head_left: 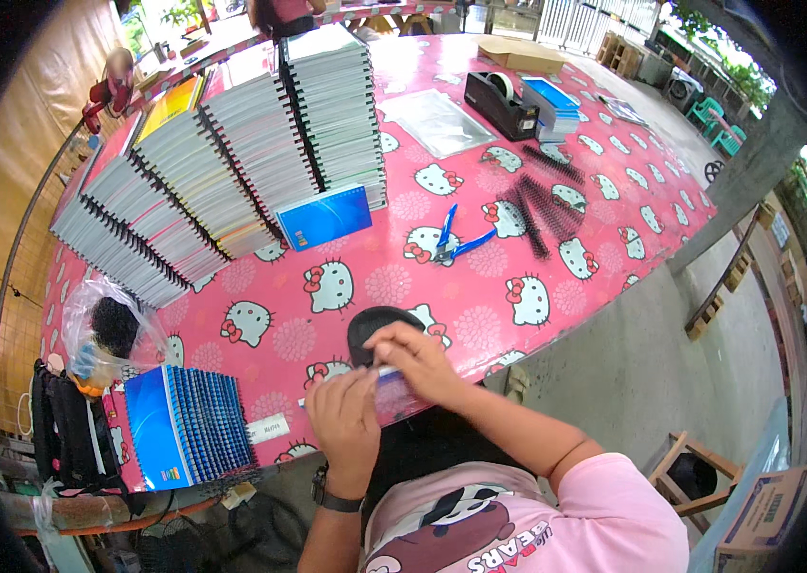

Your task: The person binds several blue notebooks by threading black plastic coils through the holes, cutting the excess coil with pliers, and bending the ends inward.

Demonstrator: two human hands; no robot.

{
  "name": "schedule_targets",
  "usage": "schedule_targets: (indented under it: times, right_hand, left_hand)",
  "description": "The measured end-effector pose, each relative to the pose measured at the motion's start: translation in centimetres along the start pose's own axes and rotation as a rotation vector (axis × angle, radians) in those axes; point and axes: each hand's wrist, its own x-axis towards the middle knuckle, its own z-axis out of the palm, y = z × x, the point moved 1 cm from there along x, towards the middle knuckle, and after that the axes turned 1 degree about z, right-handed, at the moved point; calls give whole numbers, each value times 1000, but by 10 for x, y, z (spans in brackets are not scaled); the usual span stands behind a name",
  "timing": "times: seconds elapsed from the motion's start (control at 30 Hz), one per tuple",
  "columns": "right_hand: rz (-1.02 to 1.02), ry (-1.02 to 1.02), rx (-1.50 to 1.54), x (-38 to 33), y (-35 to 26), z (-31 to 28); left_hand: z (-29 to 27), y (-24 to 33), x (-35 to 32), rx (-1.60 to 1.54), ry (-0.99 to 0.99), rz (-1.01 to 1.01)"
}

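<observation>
Left hand [341,411]: fingers curled closed on the near-left end of a clear-and-blue item [394,386]; exact kind unclear, mostly hidden. Right hand [415,361]: fingertips bunched at the item's upper edge; can't tell if they grip it. So the item sits between both hands, at the near table edge. Just beyond the fingers: round black object [373,327], on the pink patterned table [466,301]. Left of left fingers: row of blue spiral notebooks [157,430]. Farther out, ahead-right: blue-handled pliers [471,246], then black binding coils [531,224], then tape dispenser [502,108]. Ahead-left: tall stacks of spiral-bound books [255,143].
</observation>
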Motion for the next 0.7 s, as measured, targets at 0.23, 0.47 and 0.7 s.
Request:
schedule_targets:
  times: [0.23, 0.47, 0.7]
  right_hand:
    - [-150, 740, -961, 68, -31, -216]
    - [23, 557, -1447, 76, -13, -242]
    - [-519, 791, -1303, 78, -40, -263]
  left_hand:
    - [2, 3, 8, -76, 74, 20]
    - [2, 0, 3, -75, 103, 22]
    - [-1, -1, 8, -133, 63, 34]
